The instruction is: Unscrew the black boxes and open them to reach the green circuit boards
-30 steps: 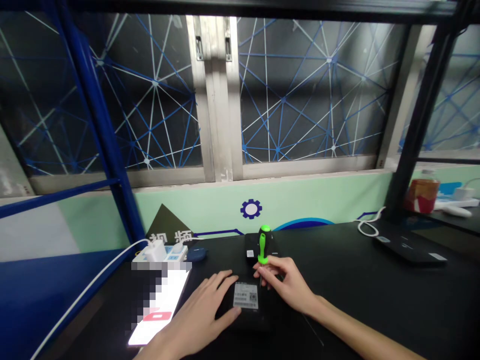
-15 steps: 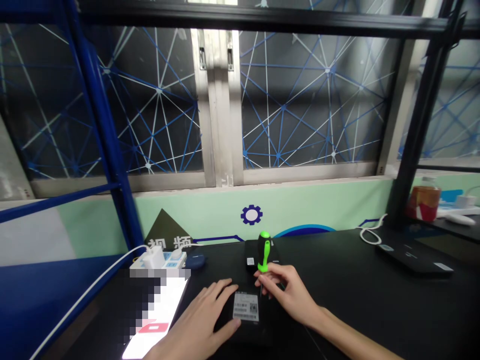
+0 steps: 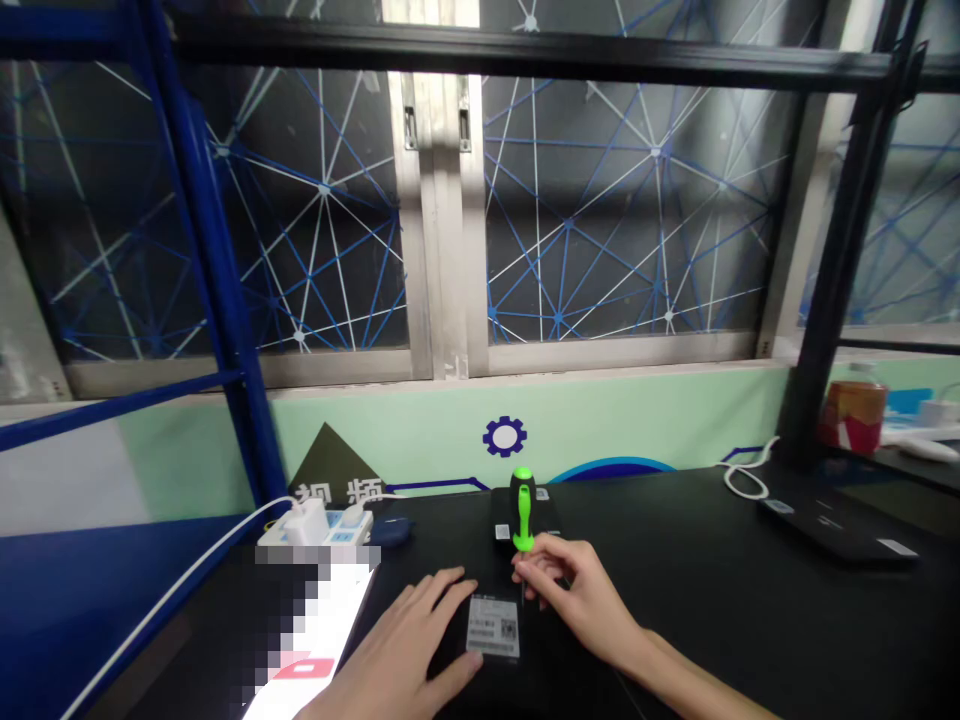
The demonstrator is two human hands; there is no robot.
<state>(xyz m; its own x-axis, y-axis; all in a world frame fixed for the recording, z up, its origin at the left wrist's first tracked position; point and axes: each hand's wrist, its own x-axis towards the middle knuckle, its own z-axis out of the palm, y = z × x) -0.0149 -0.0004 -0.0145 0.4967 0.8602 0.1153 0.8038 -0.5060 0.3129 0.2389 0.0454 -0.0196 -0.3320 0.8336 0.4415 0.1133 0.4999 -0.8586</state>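
A screwdriver point(image 3: 523, 508) with a black and green handle stands nearly upright, its metal shaft pinched between the fingers of my right hand point(image 3: 574, 597). The tip of the shaft points down near the right edge of a white label point(image 3: 493, 627) with a barcode and a square code. That label is on a dark, flat object whose outline blends into the black table. My left hand point(image 3: 409, 640) lies with fingers stretched out along the label's left side, holding nothing. Behind the screwdriver sits a black box-like device point(image 3: 501, 508) with small white stickers.
On the left are a white power strip point(image 3: 274, 532) with plugs, a dark blue case point(image 3: 391, 530) and a bright, partly pixelated screen point(image 3: 300, 640). A flat black device point(image 3: 832, 525) and a white cable point(image 3: 742, 482) lie to the right. Rack posts point(image 3: 832, 260) frame the windows.
The screwdriver has come a little more upright, its handle shifting slightly left. My left hand keeps its place beside the label. The whole view has shifted slightly, with most things appearing lower.
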